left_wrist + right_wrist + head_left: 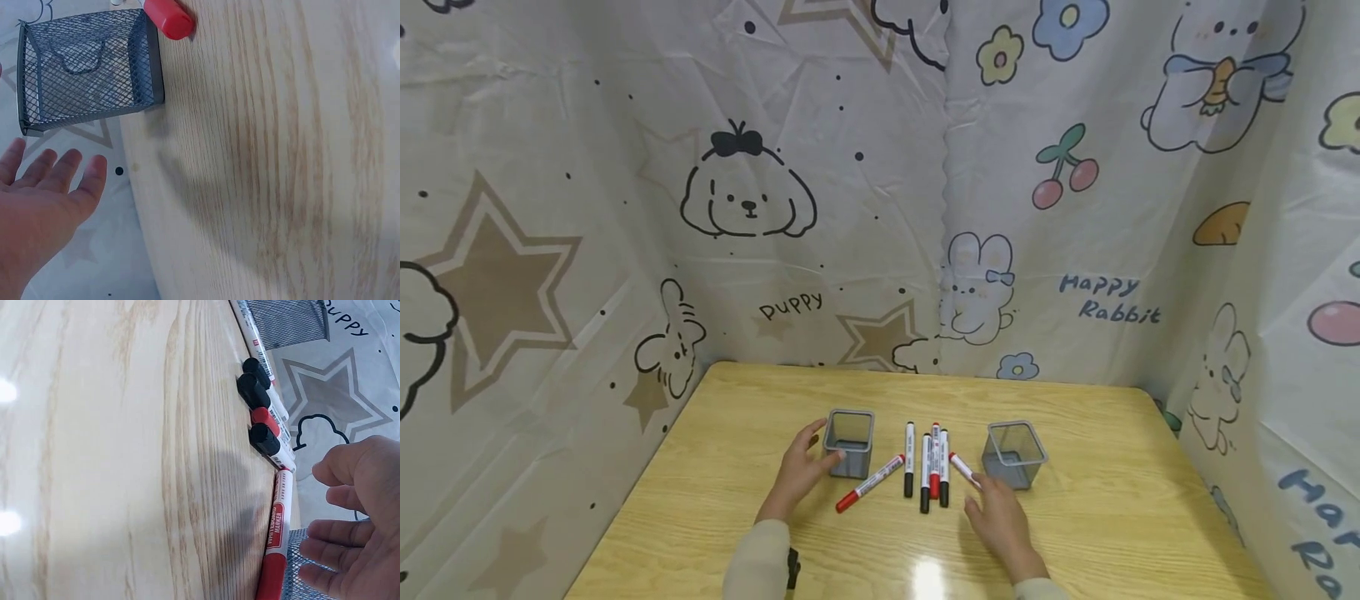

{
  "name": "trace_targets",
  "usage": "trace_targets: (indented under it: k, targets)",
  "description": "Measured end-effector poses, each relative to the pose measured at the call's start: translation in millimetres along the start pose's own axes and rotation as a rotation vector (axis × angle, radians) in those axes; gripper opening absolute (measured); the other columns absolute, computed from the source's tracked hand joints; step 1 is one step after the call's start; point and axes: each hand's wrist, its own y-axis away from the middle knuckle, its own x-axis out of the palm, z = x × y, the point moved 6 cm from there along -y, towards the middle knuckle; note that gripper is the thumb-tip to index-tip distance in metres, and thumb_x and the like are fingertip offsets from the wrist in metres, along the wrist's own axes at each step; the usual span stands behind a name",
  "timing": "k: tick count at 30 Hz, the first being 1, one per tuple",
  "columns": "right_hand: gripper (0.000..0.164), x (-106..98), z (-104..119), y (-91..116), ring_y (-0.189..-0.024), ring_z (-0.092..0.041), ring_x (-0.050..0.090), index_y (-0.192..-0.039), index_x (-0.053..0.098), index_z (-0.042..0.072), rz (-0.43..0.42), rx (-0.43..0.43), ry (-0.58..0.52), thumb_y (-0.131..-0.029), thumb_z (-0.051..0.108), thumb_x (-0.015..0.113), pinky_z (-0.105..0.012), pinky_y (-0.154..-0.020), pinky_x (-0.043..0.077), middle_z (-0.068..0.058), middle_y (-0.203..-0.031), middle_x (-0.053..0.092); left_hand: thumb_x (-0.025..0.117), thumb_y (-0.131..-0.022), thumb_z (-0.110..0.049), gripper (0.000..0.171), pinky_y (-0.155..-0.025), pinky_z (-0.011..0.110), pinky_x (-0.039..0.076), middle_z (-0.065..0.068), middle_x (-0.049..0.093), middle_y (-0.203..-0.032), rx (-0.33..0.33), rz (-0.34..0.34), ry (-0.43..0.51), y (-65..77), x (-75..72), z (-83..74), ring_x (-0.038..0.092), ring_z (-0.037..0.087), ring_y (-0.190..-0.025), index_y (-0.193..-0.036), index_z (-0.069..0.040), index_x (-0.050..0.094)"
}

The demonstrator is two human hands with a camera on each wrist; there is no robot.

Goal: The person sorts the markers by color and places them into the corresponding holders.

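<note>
My left hand is beside the left mesh pen holder, fingers spread near its left side. In the left wrist view, those fingers look relaxed, with a gap between them and the holder. My right hand reaches over the red whiteboard marker that lies near the right mesh pen holder. The right wrist view has this marker on the table and the loosely bent fingers apart from it. The hand hides the marker's capped end in the head view.
Between the holders lie several markers: black-capped ones and a red-capped one side by side. Another red marker lies slanted before the left holder. Printed cloth hangs around the wooden table.
</note>
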Motion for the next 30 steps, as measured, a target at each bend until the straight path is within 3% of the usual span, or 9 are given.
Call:
trace_targets:
  k: [7, 13, 21, 25, 30]
  targets:
    - [0.035, 6, 0, -5, -0.09, -0.037, 0.058, -0.108, 0.061, -0.005, 0.005, -0.001, -0.026, -0.076, 0.006, 0.069, -0.048, -0.077, 0.046, -0.019, -0.096, 0.061, 0.071, -0.083, -0.017, 0.068, -0.094, 0.055, 0.035, 0.018, 0.031, -0.145, -0.009, 0.029, 0.012, -6.2, -1.7, 0.8, 0.033, 0.041, -0.127, -0.141, -0.009, 0.037]
    - [0.036, 15, 1, -11, -0.091, -0.038, 0.057, -0.109, 0.059, -0.008, 0.02, -0.03, -0.029, -0.076, 0.003, 0.068, -0.048, -0.08, 0.046, -0.022, -0.097, 0.06, 0.069, -0.084, -0.013, 0.066, -0.094, 0.051, 0.038, 0.02, 0.033, -0.143, -0.039, 0.043, 0.1, -12.3, -0.4, 7.1, 0.036, 0.042, -0.125, -0.141, -0.007, 0.037]
    - [0.033, 24, 1, -20, -0.083, -0.036, 0.059, -0.106, 0.061, -0.006, 0.012, -0.083, 0.038, -0.075, 0.003, 0.07, -0.046, -0.074, 0.048, -0.019, -0.094, 0.061, 0.077, -0.077, -0.015, 0.077, -0.094, 0.049, 0.038, 0.015, 0.031, -0.145, -0.084, 0.065, 0.149, -18.6, 3.0, 10.0, 0.036, 0.035, -0.127, -0.142, -0.012, 0.035]
    - [0.034, 26, 0, -22, -0.078, -0.035, 0.059, -0.105, 0.06, -0.006, 0.014, -0.089, 0.074, -0.073, 0.001, 0.07, -0.046, -0.069, 0.048, -0.02, -0.091, 0.06, 0.082, -0.071, -0.018, 0.086, -0.098, 0.051, 0.034, 0.012, 0.031, -0.146, -0.073, 0.074, 0.124, -22.6, 4.0, 7.4, 0.03, 0.035, -0.131, -0.143, -0.011, 0.035]
    - [0.033, 28, -1, -24, -0.072, -0.034, 0.058, -0.102, 0.059, -0.006, 0.017, -0.079, 0.101, -0.071, 0.0, 0.071, -0.045, -0.064, 0.048, -0.018, -0.085, 0.058, 0.082, -0.072, -0.02, 0.086, -0.102, 0.054, 0.025, 0.013, 0.026, -0.149, -0.068, 0.103, 0.088, -24.0, 6.1, 4.7, 0.02, 0.037, -0.135, -0.143, -0.012, 0.033]
